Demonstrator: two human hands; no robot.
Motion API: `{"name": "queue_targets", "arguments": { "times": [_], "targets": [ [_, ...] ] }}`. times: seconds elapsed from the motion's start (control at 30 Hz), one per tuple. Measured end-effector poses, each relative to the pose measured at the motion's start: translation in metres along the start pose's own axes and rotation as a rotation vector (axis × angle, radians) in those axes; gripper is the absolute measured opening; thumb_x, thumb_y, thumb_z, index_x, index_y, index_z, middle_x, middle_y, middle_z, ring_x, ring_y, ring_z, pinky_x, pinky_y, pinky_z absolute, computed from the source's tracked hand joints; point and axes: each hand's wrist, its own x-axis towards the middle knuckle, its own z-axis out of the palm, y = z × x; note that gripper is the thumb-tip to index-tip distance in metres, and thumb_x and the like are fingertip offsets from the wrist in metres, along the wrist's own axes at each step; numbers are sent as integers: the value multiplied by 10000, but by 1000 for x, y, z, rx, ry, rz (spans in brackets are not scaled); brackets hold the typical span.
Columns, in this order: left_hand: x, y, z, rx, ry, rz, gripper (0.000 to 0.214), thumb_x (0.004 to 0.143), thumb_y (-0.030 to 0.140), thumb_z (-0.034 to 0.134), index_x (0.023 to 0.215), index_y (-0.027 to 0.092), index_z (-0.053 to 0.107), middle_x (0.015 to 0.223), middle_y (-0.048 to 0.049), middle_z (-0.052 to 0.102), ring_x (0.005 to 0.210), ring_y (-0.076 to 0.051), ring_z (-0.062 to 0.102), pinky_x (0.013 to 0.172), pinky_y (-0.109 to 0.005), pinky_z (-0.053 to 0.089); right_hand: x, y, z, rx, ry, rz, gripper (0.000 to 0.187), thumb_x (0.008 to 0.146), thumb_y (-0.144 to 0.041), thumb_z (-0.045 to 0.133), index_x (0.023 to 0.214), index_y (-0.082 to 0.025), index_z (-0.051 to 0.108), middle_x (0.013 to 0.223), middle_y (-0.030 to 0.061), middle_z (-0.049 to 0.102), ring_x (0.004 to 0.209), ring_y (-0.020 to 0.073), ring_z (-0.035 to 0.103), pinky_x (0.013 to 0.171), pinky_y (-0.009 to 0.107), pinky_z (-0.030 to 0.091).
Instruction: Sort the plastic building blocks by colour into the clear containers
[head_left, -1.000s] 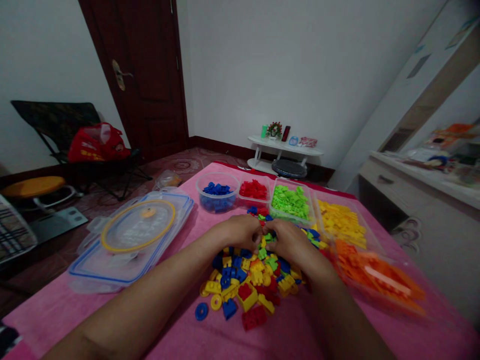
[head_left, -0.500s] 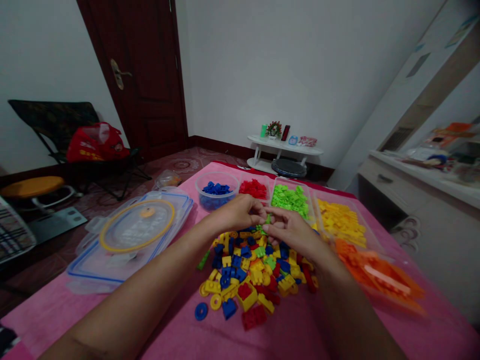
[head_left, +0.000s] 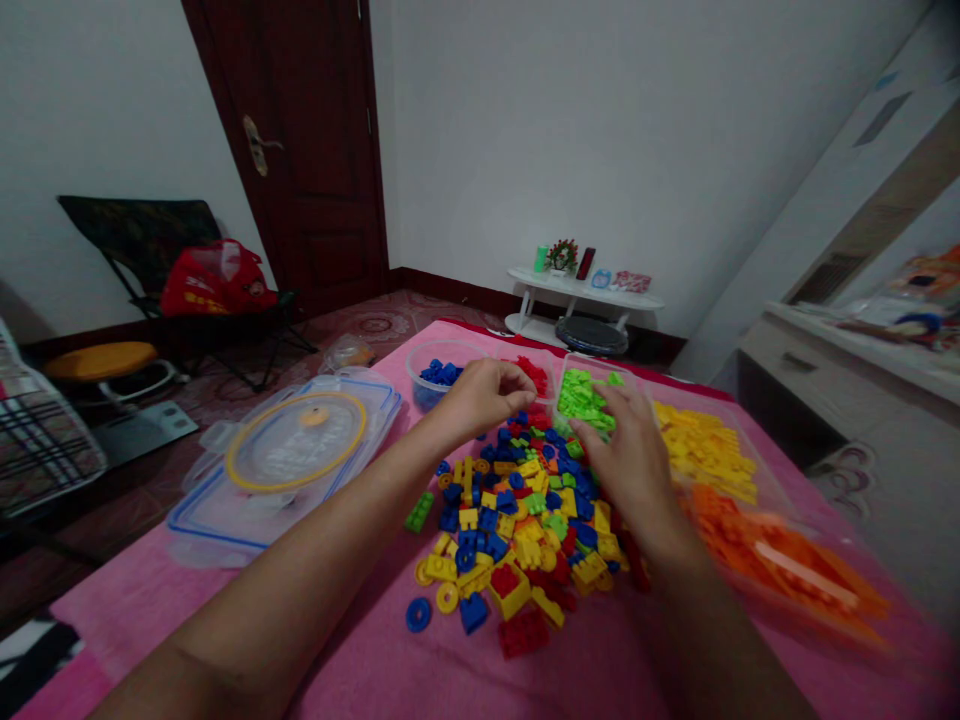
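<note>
A heap of mixed blue, yellow, red and green toy blocks point(head_left: 525, 520) lies on the pink tablecloth point(head_left: 360, 660). Behind it stand a round tub of blue blocks point(head_left: 436, 373), a tub of red blocks point(head_left: 537, 372) and a tub of green blocks point(head_left: 581, 397). My left hand point(head_left: 484, 395) hovers with its fingers curled together between the blue and red tubs; what it pinches is hidden. My right hand point(head_left: 634, 455) reaches with fingers stretched out to the near edge of the green tub, over the heap's far side.
Trays of yellow blocks point(head_left: 709, 450) and orange blocks point(head_left: 787, 565) sit on the right. Stacked clear lids point(head_left: 289, 455) lie at the table's left. One green block point(head_left: 418, 512) lies apart. A folding chair with a red bag point(head_left: 214, 285), a door, a low white shelf point(head_left: 585, 295) stand beyond.
Both hands rose from the heap and parted. The left drew back towards the blue and red tubs; the right moved to the green tub and its fingers spread. The view shifted slightly.
</note>
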Motion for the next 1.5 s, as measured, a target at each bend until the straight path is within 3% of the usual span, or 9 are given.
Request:
{"name": "queue_targets", "arguments": {
  "times": [0.1, 0.2, 0.4, 0.67, 0.87, 1.03, 1.2, 1.3, 1.5],
  "targets": [
    [1, 1, -6, 37, 69, 27, 152, 744, 206, 559, 747, 125, 688, 679, -30, 662, 595, -104, 555, 541, -194, 393, -22, -48, 14, 110, -328, -217, 204, 821, -239, 554, 996, -193, 648, 1007, 76, 625, 977, 214, 550, 890, 364, 417],
    [1, 0, -9, 58, 106, 35, 155, 753, 209, 559, 745, 120, 685, 677, -34, 659, 588, -102, 547, 536, -199, 387, -52, -92, 30, 151, -640, -469, 214, 814, -225, 572, 1017, -213, 641, 1021, 59, 629, 1017, 208, 516, 918, 363, 369],
    [1, 2, -9, 62, 98, 48, 139, 740, 184, 559, 745, 119, 682, 659, -30, 646, 579, -99, 538, 528, -199, 367, -81, -114, 49, 70, -784, -676, 216, 866, -191, 465, 952, -213, 662, 1047, 55, 629, 1114, 231, 445, 965, 386, 287],
    [0, -1, -2, 94, 43, 23, 158, 727, 177, 548, 760, 119, 692, 663, -35, 656, 585, -110, 545, 534, -199, 378, -69, -103, 48, -63, -722, -561, 193, 852, -218, 486, 900, -204, 672, 983, 79, 630, 970, 233, 489, 809, 363, 335],
    [3, -15, 3, 121, 33, 6, 168, 737, 211, 551, 772, 123, 690, 683, -31, 666, 607, -112, 563, 546, -194, 389, -51, -88, 34, 96, -582, -448, 193, 880, -221, 476, 965, -200, 647, 918, 55, 660, 887, 190, 541, 803, 325, 364],
    [3, -20, 6, 140, -45, -44, 192, 756, 236, 549, 800, 122, 696, 653, -24, 658, 585, -108, 557, 528, -193, 372, -12, -36, 4, 453, -298, -23, 233, 880, -252, 441, 950, -206, 658, 968, 31, 667, 871, 166, 589, 779, 294, 431],
    [-8, -9, 21, 42, -512, 49, 232, 720, 223, 620, 923, 150, 706, 736, -15, 689, 620, -112, 582, 546, -190, 391, 5, 13, -16, 787, -317, 546, 319, 791, -439, 540, 977, -195, 628, 829, 10, 619, 560, 114, 542, 441, 218, 383],
    [-19, 2, 35, 124, -722, 112, 324, 676, 256, 689, 991, 181, 698, 783, -19, 695, 650, -123, 594, 566, -197, 405, 6, 18, -24, 734, -439, 505, 354, 745, -452, 601, 981, -189, 626, 747, -11, 607, 524, 96, 519, 416, 195, 329],
    [-28, 6, 50, 465, -605, 150, 290, 638, 177, 668, 920, 233, 710, 932, -36, 697, 843, -188, 613, 680, -239, 424, 6, 14, -37, 323, -788, 58, 192, 705, -305, 641, 838, -181, 704, 845, 23, 688, 785, 164, 611, 700, 257, 447]
  ]
}}
